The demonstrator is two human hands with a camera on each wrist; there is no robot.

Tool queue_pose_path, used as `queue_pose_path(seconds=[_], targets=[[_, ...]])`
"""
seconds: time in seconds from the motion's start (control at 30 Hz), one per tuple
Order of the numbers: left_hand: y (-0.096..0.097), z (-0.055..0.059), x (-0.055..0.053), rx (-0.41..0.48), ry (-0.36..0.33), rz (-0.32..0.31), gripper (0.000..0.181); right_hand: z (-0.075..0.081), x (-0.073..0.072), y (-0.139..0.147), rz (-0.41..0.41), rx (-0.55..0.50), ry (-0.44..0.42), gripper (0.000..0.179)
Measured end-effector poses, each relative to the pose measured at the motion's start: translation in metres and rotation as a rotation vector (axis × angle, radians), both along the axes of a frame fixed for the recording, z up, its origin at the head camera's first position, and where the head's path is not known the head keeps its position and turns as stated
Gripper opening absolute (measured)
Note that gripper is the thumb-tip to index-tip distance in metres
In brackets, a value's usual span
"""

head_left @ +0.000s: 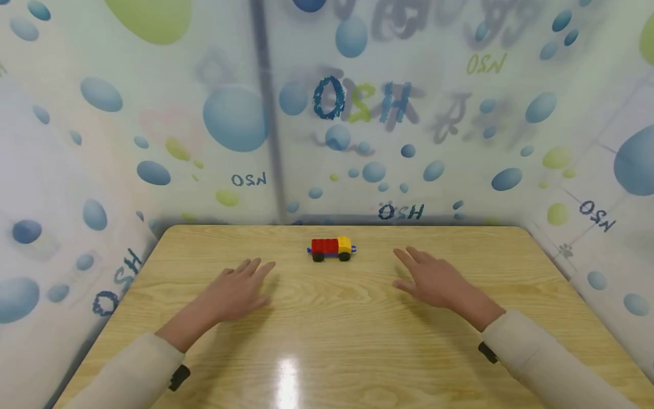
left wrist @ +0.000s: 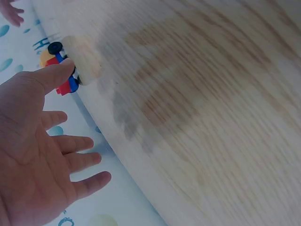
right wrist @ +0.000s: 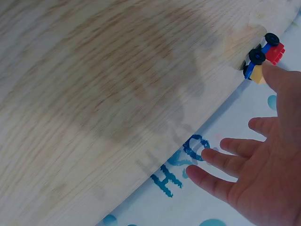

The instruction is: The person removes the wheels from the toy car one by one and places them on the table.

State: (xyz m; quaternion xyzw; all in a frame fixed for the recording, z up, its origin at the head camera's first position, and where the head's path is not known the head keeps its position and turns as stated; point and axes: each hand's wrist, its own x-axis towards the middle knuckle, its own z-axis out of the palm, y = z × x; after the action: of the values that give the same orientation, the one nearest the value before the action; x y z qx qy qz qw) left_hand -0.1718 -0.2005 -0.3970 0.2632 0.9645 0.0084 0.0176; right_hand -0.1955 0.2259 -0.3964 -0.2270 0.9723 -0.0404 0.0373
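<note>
A small toy truck point(head_left: 325, 246) with a red bed, yellow cab, blue chassis and black wheels stands near the far edge of the wooden table point(head_left: 327, 329). My left hand point(head_left: 237, 291) hovers over the table to the truck's left, fingers spread and holding nothing. On the truck's other side my right hand point(head_left: 434, 278) also hovers, its fingers extended and bare. Both hands are apart from the truck. In the left wrist view the thumb overlaps part of the truck point(left wrist: 64, 89); the right wrist view shows the truck point(right wrist: 275, 52) just beyond the thumb.
A white curtain point(head_left: 317, 165) printed with blue and green dots and letters hangs behind the table's far edge and along both sides. Dark straps show at the cuffs of both light sleeves point(head_left: 552, 358). Light glares off the table's near part.
</note>
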Motion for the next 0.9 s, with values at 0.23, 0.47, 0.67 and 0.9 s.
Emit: queue_pose_path(seconds=[0.23,0.47,0.67,0.9], targets=[[0.014,0.001,-0.01,0.021,0.016,-0.082,0.064,0.002,-0.012,-0.023,0.028,0.066,-0.058,0.071],[0.026,-0.006,-0.023,0.106,0.047,-0.121,0.053,0.004,-0.024,-0.042,-0.003,0.046,-0.133,0.066],[0.035,-0.015,-0.035,0.182,-0.02,-0.08,0.043,0.001,-0.035,-0.054,-0.024,-0.073,-0.187,0.06],[0.044,-0.021,-0.045,0.285,-0.11,-0.017,0.04,-0.003,-0.048,-0.067,-0.084,-0.305,-0.307,0.056]])
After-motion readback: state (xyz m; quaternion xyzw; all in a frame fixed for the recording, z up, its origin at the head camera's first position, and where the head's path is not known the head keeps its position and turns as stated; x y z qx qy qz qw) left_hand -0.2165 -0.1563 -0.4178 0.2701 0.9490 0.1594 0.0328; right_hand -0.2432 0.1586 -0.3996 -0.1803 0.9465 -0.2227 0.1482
